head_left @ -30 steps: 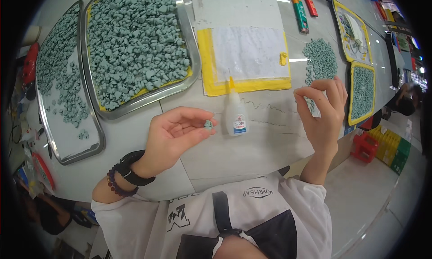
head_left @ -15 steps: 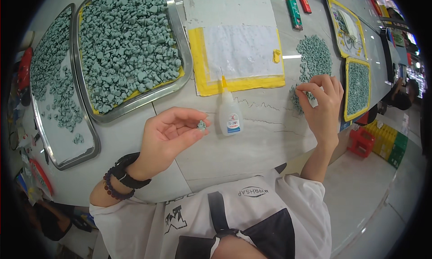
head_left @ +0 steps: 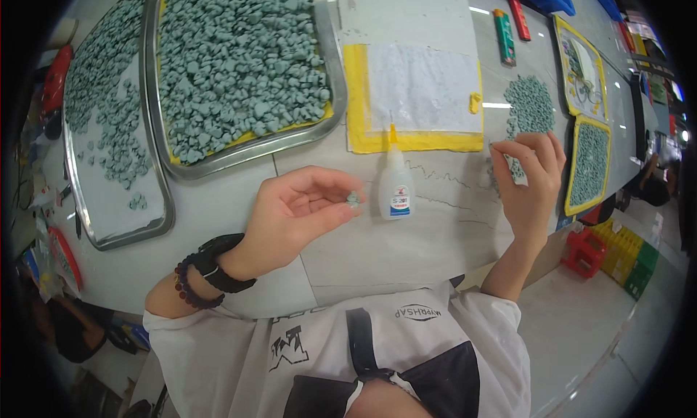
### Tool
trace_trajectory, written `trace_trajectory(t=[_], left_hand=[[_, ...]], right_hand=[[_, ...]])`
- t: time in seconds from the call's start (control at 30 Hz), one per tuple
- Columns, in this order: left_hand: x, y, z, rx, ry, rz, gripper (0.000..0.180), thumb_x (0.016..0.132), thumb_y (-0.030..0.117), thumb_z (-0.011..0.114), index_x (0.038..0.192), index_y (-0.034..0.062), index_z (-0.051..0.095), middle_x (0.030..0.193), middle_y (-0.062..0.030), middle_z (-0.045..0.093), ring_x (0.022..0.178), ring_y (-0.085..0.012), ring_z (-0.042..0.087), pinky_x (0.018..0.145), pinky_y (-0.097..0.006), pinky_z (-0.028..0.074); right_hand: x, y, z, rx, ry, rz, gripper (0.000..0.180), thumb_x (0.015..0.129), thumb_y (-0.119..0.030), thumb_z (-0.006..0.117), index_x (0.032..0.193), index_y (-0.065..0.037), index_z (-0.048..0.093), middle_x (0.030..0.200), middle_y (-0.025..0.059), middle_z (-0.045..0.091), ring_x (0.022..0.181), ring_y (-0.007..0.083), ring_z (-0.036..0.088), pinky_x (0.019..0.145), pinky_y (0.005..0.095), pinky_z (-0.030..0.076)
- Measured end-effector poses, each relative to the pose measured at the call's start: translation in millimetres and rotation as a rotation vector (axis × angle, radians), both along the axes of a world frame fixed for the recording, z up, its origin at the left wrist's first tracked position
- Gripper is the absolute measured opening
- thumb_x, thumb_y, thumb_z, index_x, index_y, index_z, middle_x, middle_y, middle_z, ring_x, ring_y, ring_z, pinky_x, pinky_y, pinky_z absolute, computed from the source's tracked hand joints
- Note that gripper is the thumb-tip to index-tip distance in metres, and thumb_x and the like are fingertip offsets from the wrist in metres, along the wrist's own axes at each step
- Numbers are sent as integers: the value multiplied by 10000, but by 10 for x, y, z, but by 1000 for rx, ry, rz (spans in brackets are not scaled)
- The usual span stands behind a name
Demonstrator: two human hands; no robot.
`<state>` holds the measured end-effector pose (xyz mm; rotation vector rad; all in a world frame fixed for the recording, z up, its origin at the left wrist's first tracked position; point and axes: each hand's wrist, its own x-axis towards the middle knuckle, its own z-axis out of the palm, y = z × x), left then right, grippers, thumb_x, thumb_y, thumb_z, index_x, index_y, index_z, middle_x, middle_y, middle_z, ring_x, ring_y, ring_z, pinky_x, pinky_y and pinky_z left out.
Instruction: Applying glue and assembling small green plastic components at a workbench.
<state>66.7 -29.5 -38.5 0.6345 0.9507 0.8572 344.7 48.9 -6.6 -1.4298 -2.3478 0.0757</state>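
Note:
Between the thumb and fingertips of my left hand (head_left: 301,211) sits a small grey-green stone-like piece (head_left: 353,199). Just right of it, a white squeeze glue bottle (head_left: 396,189) with a yellow tip and thin nozzle appears beside the yellow-edged board. My right hand (head_left: 534,175) is at the near end of a loose pile of small green pieces (head_left: 530,102). Its thumb and index finger are pinched together. Anything between those fingertips is too small to make out. Part of the pile is hidden behind this hand.
A metal-rimmed tray (head_left: 337,124) heaped with larger green pieces stands left of the yellow-edged board (head_left: 356,142). Another tray (head_left: 168,218) lies farther left. Two yellow-rimmed trays (head_left: 604,167) line the right side. A green lighter-like tube (head_left: 504,37) and red one (head_left: 520,19) lie behind the pile.
The whole view has shifted, so the table things appear farther right. My left hand still holds the small piece beside the bottle. The right hand stays pinched by the pile, barely moved.

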Motion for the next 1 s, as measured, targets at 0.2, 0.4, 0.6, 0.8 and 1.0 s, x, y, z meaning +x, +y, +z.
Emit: trace_trajectory(t=[0.2,0.4,0.6,0.8,1.0], left_hand=[[-23,5,-2,-12,-23,-47,295,826,-76,571,1119,-54,542,1064,-126,605,981,-160,592,886,-288,485],[-8,6,3,-14,-74,-25,292,825,-84,572,1115,-56,554,1079,-112,601,987,-149,586,884,-279,482],[-14,1,-14,-20,-87,-20,283,825,-91,567,1106,-57,564,1094,-104,589,998,-145,577,882,-275,479],[-5,-21,-37,19,-80,-10,273,832,-88,555,1104,-56,568,1090,-103,587,1002,-144,575,882,-273,476],[-7,-24,-22,-10,-79,2,248,851,-77,531,1096,-59,570,1089,-116,591,1003,-152,576,876,-275,477]], right_hand=[[-724,-202,68,-176,284,498,267,492,-16,742,725,-114,654,723,-14,527,679,158,547,958,472,370],[-793,-229,-62,-190,313,500,266,502,-23,741,740,-111,659,730,-17,526,681,155,548,960,468,368],[-834,-235,-101,-178,319,498,265,514,-30,737,758,-105,664,730,-15,523,680,157,547,959,468,367],[-836,-245,-103,-168,295,501,262,514,-31,738,755,-103,664,732,-12,524,678,157,547,953,468,370],[-855,-300,-166,-68,262,511,273,529,-30,748,779,-104,668,748,-6,544,699,161,557,940,465,375]])
